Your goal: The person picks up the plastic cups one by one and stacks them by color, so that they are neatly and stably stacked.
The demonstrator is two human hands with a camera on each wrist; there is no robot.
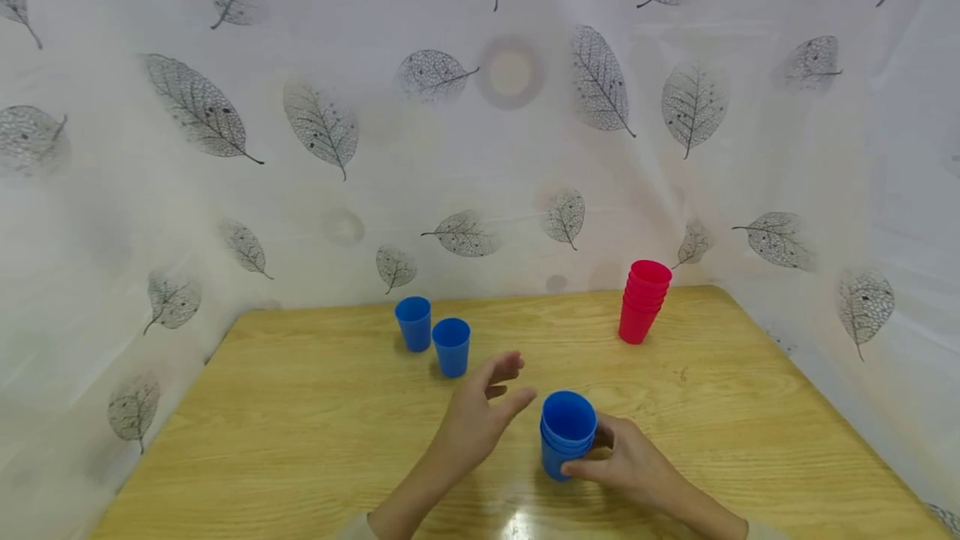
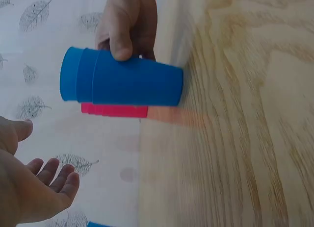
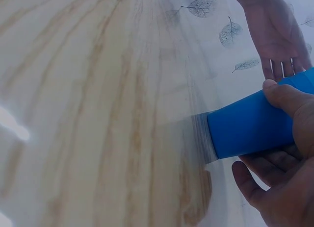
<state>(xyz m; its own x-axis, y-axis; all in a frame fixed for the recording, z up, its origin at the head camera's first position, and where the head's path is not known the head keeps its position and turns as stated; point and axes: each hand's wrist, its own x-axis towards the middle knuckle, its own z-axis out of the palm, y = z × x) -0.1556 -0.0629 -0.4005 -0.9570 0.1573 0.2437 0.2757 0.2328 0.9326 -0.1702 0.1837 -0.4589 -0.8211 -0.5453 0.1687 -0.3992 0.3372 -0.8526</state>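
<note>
A short stack of three nested blue cups (image 1: 567, 432) is upright near the front of the table, right of centre. My right hand (image 1: 630, 461) grips the stack from its right side, thumb in front and fingers behind. In the left wrist view the blue stack (image 2: 132, 82) shows its stepped rims, with the right hand's thumb pressed on its side. To the left of the stack, my left hand (image 1: 483, 411) is in the air with loosely extended fingers and holds nothing. Two single blue cups, one at the back (image 1: 414, 323) and one nearer (image 1: 452, 348), stand upright beyond it.
At the back right of the wooden table (image 1: 300, 423) stands a tall stack of several red cups (image 1: 643, 302). A pale curtain (image 1: 480, 148) printed with grey leaves hangs behind the table and along both sides.
</note>
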